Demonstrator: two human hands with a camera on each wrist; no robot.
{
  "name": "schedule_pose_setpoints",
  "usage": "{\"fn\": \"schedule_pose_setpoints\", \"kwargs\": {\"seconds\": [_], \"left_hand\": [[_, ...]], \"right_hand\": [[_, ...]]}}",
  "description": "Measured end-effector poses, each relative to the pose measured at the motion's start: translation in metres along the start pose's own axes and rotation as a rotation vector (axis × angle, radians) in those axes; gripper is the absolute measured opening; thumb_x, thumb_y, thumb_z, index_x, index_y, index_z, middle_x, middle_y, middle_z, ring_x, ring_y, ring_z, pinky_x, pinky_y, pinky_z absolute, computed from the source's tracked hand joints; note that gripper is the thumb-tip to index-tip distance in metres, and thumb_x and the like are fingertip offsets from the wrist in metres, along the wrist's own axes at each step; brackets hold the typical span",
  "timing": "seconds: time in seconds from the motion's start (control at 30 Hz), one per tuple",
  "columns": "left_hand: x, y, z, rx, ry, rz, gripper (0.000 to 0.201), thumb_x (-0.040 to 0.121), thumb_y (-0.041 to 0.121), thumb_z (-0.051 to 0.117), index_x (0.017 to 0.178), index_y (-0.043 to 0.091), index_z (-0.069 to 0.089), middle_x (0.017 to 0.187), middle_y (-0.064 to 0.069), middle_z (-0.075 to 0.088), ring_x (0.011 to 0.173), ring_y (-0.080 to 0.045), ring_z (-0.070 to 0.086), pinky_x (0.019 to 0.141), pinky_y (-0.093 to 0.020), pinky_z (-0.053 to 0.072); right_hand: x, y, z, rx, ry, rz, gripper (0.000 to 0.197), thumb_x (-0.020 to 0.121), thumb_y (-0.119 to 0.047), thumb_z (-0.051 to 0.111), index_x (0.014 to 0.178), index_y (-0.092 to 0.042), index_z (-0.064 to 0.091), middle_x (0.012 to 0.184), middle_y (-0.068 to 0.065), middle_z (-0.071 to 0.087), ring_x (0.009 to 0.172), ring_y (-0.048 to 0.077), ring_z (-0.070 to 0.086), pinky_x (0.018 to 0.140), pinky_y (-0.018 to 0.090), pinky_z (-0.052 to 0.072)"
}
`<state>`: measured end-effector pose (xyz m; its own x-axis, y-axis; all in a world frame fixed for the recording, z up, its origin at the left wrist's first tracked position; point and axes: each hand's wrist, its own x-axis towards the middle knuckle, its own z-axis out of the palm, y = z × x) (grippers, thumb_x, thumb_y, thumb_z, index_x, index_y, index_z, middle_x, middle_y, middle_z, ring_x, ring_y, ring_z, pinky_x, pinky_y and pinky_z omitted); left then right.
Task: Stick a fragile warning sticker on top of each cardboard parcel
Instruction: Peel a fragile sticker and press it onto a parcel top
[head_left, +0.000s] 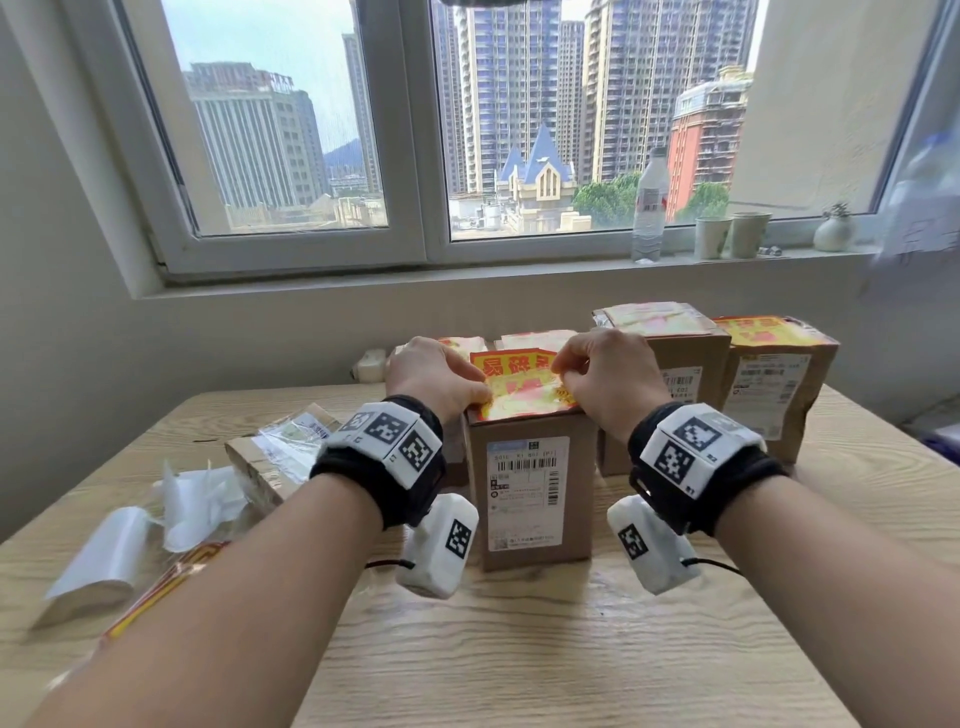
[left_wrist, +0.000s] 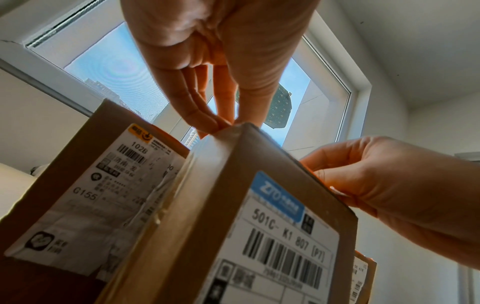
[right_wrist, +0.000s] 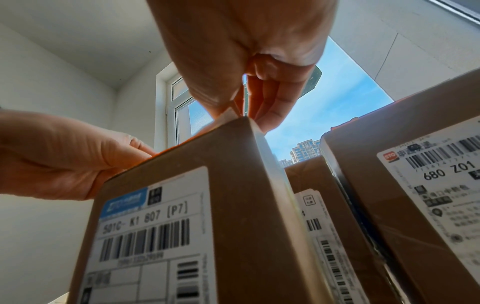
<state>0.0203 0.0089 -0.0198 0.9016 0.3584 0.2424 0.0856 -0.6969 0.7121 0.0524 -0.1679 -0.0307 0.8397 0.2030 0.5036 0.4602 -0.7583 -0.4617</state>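
A tall brown cardboard parcel (head_left: 530, 488) stands at the middle of the table, with a red and yellow fragile sticker (head_left: 519, 395) lying on its top. My left hand (head_left: 480, 395) is at the sticker's near left corner, and in the left wrist view the left hand (left_wrist: 233, 123) pinches that edge between thumb and fingers over the parcel (left_wrist: 259, 205). My right hand (head_left: 563, 371) pinches the sticker's right side. In the right wrist view the right hand (right_wrist: 241, 115) grips a pale sticker edge at the top corner of the parcel (right_wrist: 221, 185).
Two stickered parcels (head_left: 660, 353) (head_left: 774, 374) stand at the back right, and others stand close behind the middle one. A flat taped parcel (head_left: 280, 457), white backing scraps (head_left: 197, 499) and a bag of sticker sheets (head_left: 171, 577) lie left. A bottle (head_left: 649, 208) and cups (head_left: 714, 236) sit on the sill.
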Motion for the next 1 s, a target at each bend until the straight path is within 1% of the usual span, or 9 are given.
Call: {"fn": "schedule_pose_setpoints", "kwargs": {"seconds": [0.1,0.2,0.33,0.43,0.5,0.6,0.73,0.9,1.0], "left_hand": [[0.000,0.000,0.000,0.012,-0.016,-0.002,0.015,0.068,0.026,0.084,0.082,0.022,0.079,0.092,0.010,0.068,0.091,-0.005,0.056,0.083,-0.024,0.047],[-0.001,0.002,0.001,0.010,-0.061,-0.013,0.017,0.069,0.026,0.082,0.086,0.023,0.078,0.093,0.009,0.070,0.087,-0.006,0.058,0.078,-0.023,0.046],[-0.002,0.006,0.001,0.060,-0.067,0.020,0.025,0.073,0.023,0.077,0.096,0.031,0.076,0.093,0.014,0.054,0.087,-0.006,0.046,0.077,-0.020,0.040],[-0.004,0.007,0.004,0.081,-0.058,0.044,0.024,0.079,0.028,0.071,0.102,0.034,0.073,0.101,0.014,0.049,0.089,-0.004,0.040,0.076,-0.019,0.033],[-0.005,0.007,0.009,0.042,-0.112,0.061,0.028,0.079,0.037,0.071,0.107,0.033,0.071,0.112,0.014,0.057,0.093,-0.005,0.048,0.078,-0.020,0.038],[-0.006,0.003,0.012,0.033,-0.233,0.061,0.040,0.079,0.042,0.071,0.117,0.030,0.068,0.124,0.004,0.061,0.108,-0.013,0.057,0.093,-0.030,0.049],[-0.001,-0.007,0.007,0.030,-0.213,-0.009,0.043,0.078,0.035,0.074,0.119,0.025,0.066,0.128,0.002,0.061,0.114,-0.017,0.057,0.101,-0.035,0.046],[-0.007,-0.002,0.003,0.040,-0.064,0.042,0.047,0.077,0.039,0.074,0.121,0.027,0.063,0.123,0.006,0.062,0.112,-0.013,0.057,0.091,-0.021,0.041],[-0.008,-0.002,0.009,0.025,-0.179,-0.039,0.058,0.074,0.038,0.075,0.126,0.023,0.055,0.121,0.001,0.062,0.107,-0.018,0.061,0.094,-0.033,0.050]], "right_hand": [[-0.003,-0.002,-0.002,-0.032,-0.033,0.010,0.014,0.087,-0.015,0.064,0.091,-0.024,0.075,0.097,-0.004,0.071,0.086,0.010,0.058,0.082,0.025,0.048],[-0.008,-0.008,-0.004,-0.115,-0.070,0.041,0.011,0.087,-0.033,0.065,0.093,-0.030,0.073,0.101,-0.008,0.064,0.103,0.013,0.057,0.078,0.028,0.043],[-0.013,-0.014,-0.009,-0.176,-0.090,0.114,0.021,0.078,-0.049,0.070,0.094,-0.036,0.073,0.122,0.005,0.056,0.131,0.018,0.041,0.096,0.038,0.046],[-0.008,-0.012,-0.008,-0.131,-0.129,0.062,0.024,0.086,-0.044,0.065,0.108,-0.035,0.071,0.117,0.004,0.056,0.128,0.019,0.043,0.100,0.039,0.042],[-0.002,-0.009,-0.002,-0.114,-0.239,-0.037,0.034,0.095,-0.037,0.054,0.128,-0.033,0.060,0.137,0.001,0.053,0.135,0.019,0.036,0.110,0.040,0.032],[0.001,-0.003,0.009,-0.158,-0.461,-0.085,0.044,0.104,-0.035,0.034,0.147,-0.029,0.039,0.159,-0.006,0.028,0.150,0.019,0.012,0.122,0.042,0.009],[-0.003,0.012,0.008,-0.164,-0.484,0.029,0.051,0.105,-0.038,0.025,0.152,-0.020,0.026,0.162,-0.003,0.018,0.150,0.017,0.009,0.122,0.039,0.009],[-0.010,0.009,0.004,-0.067,-0.410,0.033,0.054,0.104,-0.042,0.026,0.154,-0.023,0.022,0.163,-0.003,0.013,0.150,0.011,0.008,0.122,0.033,0.007],[-0.018,0.001,0.002,-0.075,-0.457,0.057,0.049,0.105,-0.033,0.026,0.152,-0.020,0.028,0.163,0.000,0.014,0.150,0.015,0.010,0.119,0.030,0.007]]}}
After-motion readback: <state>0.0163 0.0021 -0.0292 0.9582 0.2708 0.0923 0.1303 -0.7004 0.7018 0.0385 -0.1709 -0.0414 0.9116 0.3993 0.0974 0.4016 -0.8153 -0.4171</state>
